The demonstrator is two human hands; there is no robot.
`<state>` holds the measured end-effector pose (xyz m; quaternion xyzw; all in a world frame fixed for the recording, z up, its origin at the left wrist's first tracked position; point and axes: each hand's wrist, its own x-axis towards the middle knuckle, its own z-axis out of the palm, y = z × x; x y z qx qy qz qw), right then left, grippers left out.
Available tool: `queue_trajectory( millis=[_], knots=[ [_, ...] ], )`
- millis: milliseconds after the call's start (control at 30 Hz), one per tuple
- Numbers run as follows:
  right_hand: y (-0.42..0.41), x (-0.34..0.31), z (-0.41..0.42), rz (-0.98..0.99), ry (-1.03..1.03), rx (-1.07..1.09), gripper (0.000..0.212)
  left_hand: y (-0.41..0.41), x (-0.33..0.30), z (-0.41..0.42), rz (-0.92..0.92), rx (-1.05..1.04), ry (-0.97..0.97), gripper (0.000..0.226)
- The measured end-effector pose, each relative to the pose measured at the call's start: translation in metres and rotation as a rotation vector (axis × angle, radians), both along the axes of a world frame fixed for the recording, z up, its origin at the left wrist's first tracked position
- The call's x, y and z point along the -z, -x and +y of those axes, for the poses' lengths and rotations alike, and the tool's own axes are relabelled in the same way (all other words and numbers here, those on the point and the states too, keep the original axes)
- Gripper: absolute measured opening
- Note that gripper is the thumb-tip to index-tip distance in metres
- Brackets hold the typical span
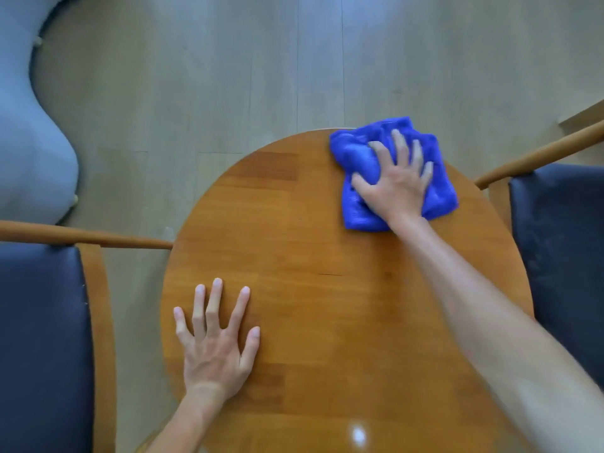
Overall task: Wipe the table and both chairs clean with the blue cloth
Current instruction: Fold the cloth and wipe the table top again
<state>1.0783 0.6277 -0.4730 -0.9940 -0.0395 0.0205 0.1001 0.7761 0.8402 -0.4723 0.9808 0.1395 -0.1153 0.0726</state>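
At far left of the frame, a wooden armchair with a dark blue padded seat [39, 338] looks untouched, judging by where the cloth is. Beside it the left hand [215, 348] lies flat, fingers spread, bracing on the round glossy wooden table [327, 305]. At upper right, the right hand [397, 181] presses splayed fingers onto the crumpled bright blue cloth [356, 158] near the table's far edge; wiping seems underway. Right of it, the second dark-seated armchair [562, 243] also remains.

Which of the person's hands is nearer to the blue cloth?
Right. The right hand presses flat on the blue cloth at the table's far edge. The left hand rests flat on bare wood at the near left, well apart from the cloth.
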Motion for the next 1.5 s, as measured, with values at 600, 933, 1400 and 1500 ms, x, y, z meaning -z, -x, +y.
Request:
queue_trajectory(
  millis=[600,933,1400,1500],
  knots=[
    [0.167,-0.007,0.168,0.025,-0.248,-0.502,0.06,0.014,-0.005,0.01,-0.373,-0.099,0.33,0.03],
    [0.162,0.011,-0.037,-0.049,-0.012,-0.071,0.056,-0.115,-0.086,0.01,-0.779,-0.198,0.527,0.028],
    [0.162,0.015,-0.038,-0.116,0.002,-0.08,0.055,-0.086,-0.017,0.003,-0.037,-0.089,-0.019,0.076],
    [0.163,0.013,-0.036,-0.109,-0.006,-0.073,0.056,0.001,-0.02,-0.02,-0.076,-0.101,-0.029,0.077]
  ],
)
